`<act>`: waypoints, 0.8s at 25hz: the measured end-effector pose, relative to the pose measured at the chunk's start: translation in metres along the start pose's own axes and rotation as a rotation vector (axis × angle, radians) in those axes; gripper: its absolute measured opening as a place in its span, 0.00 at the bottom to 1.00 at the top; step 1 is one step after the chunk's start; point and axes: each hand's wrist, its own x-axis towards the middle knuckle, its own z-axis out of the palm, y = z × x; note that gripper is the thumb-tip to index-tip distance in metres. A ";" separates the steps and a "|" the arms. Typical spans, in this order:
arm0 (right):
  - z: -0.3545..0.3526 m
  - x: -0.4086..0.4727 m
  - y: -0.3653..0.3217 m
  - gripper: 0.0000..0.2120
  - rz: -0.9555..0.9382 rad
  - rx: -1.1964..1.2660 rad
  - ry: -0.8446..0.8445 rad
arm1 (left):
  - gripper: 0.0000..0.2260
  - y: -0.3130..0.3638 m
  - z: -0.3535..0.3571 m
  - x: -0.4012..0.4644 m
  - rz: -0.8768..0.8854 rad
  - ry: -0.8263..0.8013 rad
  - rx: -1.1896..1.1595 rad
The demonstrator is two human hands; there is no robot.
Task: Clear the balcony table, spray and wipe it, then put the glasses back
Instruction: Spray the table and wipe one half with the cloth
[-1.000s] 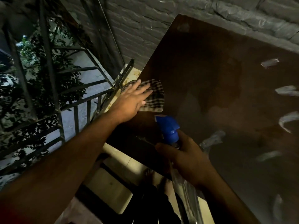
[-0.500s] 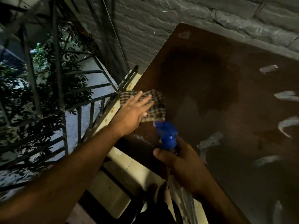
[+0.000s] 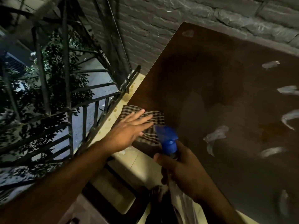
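Observation:
A dark brown table [image 3: 210,88] fills the right of the view, with pale reflections on its glossy top. A checked cloth [image 3: 153,120] lies at the table's near-left edge, partly hanging over it. My left hand [image 3: 129,131] lies flat on the cloth with fingers spread, pressing it down. My right hand [image 3: 182,168] grips a spray bottle with a blue trigger head [image 3: 166,138], held just in front of the cloth, nozzle pointing left. No glasses are in view.
A dark metal railing [image 3: 90,109] runs close along the table's left side, with foliage and a street below. A grey brick wall [image 3: 202,16] stands behind the table. Pale floor tiles [image 3: 137,165] and my foot [image 3: 155,193] show beneath.
My left hand has slid the cloth toward me along the table's left edge, so part of it now overhangs. The right hand with the bottle has kept its place.

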 end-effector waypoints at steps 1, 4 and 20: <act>0.004 -0.002 0.002 0.17 0.005 -0.035 -0.007 | 0.24 -0.010 -0.007 -0.007 -0.024 0.021 -0.024; 0.020 0.003 0.008 0.24 0.001 -0.117 -0.021 | 0.22 -0.041 -0.028 0.026 -0.153 0.011 -0.138; 0.009 0.009 0.008 0.22 0.004 -0.133 0.019 | 0.22 0.001 0.000 -0.034 0.077 -0.074 -0.002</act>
